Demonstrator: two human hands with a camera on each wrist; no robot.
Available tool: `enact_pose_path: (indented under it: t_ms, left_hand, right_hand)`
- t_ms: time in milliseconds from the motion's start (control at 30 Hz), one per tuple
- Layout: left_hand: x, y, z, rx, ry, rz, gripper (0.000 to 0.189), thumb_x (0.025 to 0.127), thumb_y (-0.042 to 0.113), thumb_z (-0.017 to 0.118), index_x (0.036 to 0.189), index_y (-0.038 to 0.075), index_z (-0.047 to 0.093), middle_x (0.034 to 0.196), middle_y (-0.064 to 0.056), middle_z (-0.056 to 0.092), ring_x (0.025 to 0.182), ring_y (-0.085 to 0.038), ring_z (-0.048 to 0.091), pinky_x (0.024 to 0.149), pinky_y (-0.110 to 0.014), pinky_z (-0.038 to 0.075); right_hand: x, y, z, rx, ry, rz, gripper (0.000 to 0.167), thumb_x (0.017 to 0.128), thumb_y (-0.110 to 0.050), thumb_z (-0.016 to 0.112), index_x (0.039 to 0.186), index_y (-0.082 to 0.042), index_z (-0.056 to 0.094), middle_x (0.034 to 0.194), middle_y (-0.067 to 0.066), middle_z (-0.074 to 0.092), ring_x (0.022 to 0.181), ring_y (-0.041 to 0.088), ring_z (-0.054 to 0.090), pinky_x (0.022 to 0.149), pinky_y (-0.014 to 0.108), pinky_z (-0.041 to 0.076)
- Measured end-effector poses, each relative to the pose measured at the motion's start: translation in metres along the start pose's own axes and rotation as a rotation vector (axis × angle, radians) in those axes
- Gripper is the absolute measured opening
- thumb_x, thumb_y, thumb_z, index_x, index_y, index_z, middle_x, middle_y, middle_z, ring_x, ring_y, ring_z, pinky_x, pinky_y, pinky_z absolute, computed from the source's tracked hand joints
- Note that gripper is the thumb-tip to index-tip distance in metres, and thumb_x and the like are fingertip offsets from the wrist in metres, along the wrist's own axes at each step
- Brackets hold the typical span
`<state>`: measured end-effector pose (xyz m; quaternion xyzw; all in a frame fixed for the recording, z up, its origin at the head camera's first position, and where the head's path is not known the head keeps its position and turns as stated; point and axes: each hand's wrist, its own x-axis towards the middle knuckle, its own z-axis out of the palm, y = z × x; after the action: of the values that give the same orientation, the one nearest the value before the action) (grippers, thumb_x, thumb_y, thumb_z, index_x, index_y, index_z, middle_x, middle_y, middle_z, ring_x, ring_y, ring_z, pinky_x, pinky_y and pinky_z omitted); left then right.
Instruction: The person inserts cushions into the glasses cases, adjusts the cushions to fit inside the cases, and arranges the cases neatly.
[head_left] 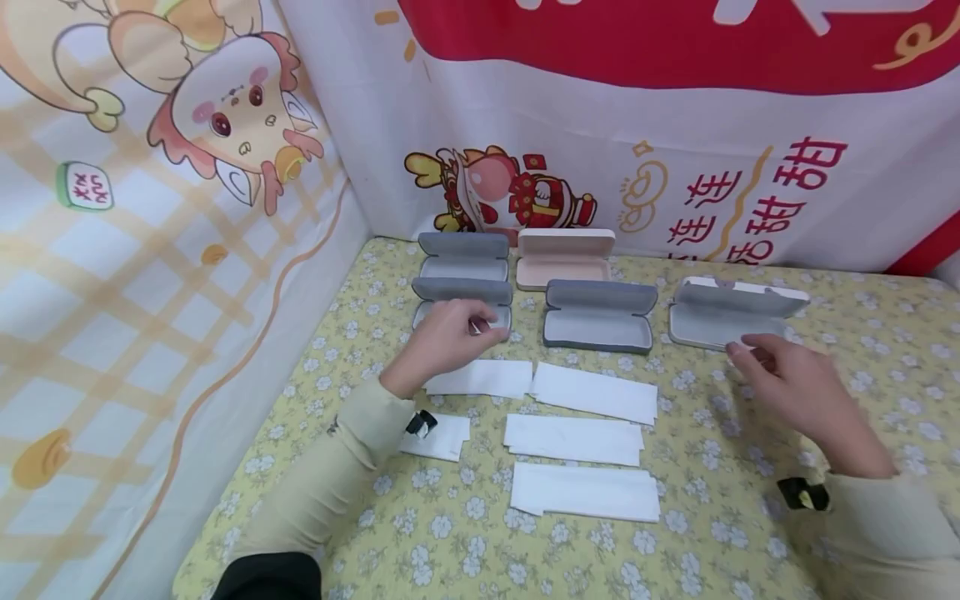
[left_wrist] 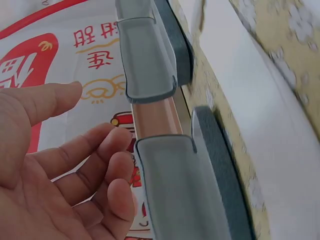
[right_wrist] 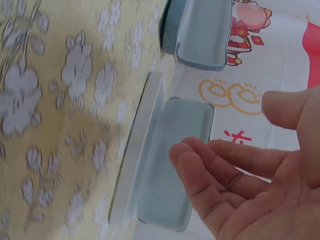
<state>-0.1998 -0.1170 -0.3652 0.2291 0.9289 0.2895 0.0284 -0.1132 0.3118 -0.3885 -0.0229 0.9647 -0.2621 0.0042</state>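
Flowered cloth [head_left: 360,542] bears five cases [head_left: 597,327], lids up. My left hand [head_left: 442,335] hangs near the front-left case [head_left: 465,289], my right hand [head_left: 806,392] near the white case [head_left: 708,323], both loosely curved, holding nothing. I seem between grips; taking hold calls for a pinch. White strips [head_left: 585,492] lie nearer me.

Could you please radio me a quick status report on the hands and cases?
Left hand and right hand empty. Five cases open. Left sleeve partly hiding one white strip.
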Motion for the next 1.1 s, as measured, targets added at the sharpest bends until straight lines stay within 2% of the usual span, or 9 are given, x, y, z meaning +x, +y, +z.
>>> enact_pose_path:
  t_ms: [167, 333, 500, 733, 833, 1033, 1100]
  left_hand:
    - [0.005, -0.002, 0.008, -0.181, -0.08, -0.035, 0.019, 0.095, 0.031, 0.071, 0.103, 0.014, 0.078, 0.089, 0.005, 0.069, 0.079, -0.014, 0.062, 0.069, -0.032, 0.052]
    - [0.009, 0.0, 0.015, -0.233, -0.132, -0.038, 0.016, 0.096, 0.03, 0.071, 0.099, 0.015, 0.078, 0.087, 0.004, 0.069, 0.075, -0.016, 0.062, 0.066, -0.033, 0.052]
    - [0.012, 0.003, 0.02, -0.226, -0.148, -0.048, 0.016, 0.096, 0.029, 0.072, 0.099, 0.015, 0.078, 0.087, 0.005, 0.07, 0.075, -0.016, 0.062, 0.066, -0.032, 0.051]
    - [0.017, 0.004, 0.029, -0.206, -0.18, -0.038, 0.017, 0.095, 0.027, 0.072, 0.101, 0.012, 0.079, 0.091, 0.004, 0.07, 0.08, -0.014, 0.063, 0.07, -0.03, 0.052]
    - [0.019, 0.004, 0.034, -0.193, -0.197, -0.021, 0.016, 0.096, 0.026, 0.072, 0.1, 0.012, 0.079, 0.09, 0.004, 0.07, 0.079, -0.014, 0.062, 0.069, -0.03, 0.052]
    - [0.021, 0.006, 0.044, -0.134, -0.228, -0.006, 0.017, 0.096, 0.028, 0.072, 0.102, 0.013, 0.078, 0.092, 0.005, 0.069, 0.08, -0.01, 0.061, 0.073, -0.03, 0.052]
    - [0.021, 0.007, 0.048, -0.118, -0.235, -0.008, 0.018, 0.096, 0.029, 0.072, 0.101, 0.013, 0.077, 0.089, 0.004, 0.069, 0.076, -0.01, 0.06, 0.073, -0.03, 0.052]
  right_hand:
    - [0.002, -0.003, 0.005, 0.042, -0.054, 0.088, 0.07, 0.105, -0.052, 0.042, 0.132, 0.011, 0.055, 0.105, 0.025, 0.066, 0.076, 0.028, 0.062, 0.057, 0.041, 0.05]
    - [0.004, -0.006, 0.01, 0.088, -0.052, 0.103, 0.063, 0.105, -0.05, 0.046, 0.125, 0.008, 0.061, 0.097, 0.018, 0.066, 0.069, 0.024, 0.055, 0.053, 0.036, 0.045]
    - [0.006, -0.013, 0.015, 0.163, -0.045, 0.056, 0.05, 0.105, -0.042, 0.051, 0.115, 0.004, 0.067, 0.085, 0.014, 0.063, 0.064, 0.024, 0.051, 0.052, 0.037, 0.043]
    - [0.01, -0.018, 0.025, 0.213, -0.139, 0.075, 0.054, 0.105, -0.047, 0.049, 0.117, 0.002, 0.068, 0.072, 0.011, 0.058, 0.056, 0.022, 0.046, 0.05, 0.037, 0.04]
    - [0.011, -0.019, 0.03, 0.213, -0.159, 0.068, 0.052, 0.106, -0.043, 0.049, 0.12, 0.004, 0.066, 0.072, 0.01, 0.058, 0.056, 0.021, 0.046, 0.05, 0.036, 0.04]
    - [0.013, -0.023, 0.038, 0.198, -0.16, 0.039, 0.037, 0.106, -0.029, 0.054, 0.114, 0.004, 0.069, 0.076, 0.009, 0.061, 0.059, 0.021, 0.048, 0.051, 0.036, 0.041]
    - [0.014, -0.024, 0.04, 0.189, -0.157, 0.034, 0.034, 0.105, -0.025, 0.055, 0.113, 0.004, 0.07, 0.08, 0.009, 0.064, 0.062, 0.021, 0.05, 0.052, 0.035, 0.043]
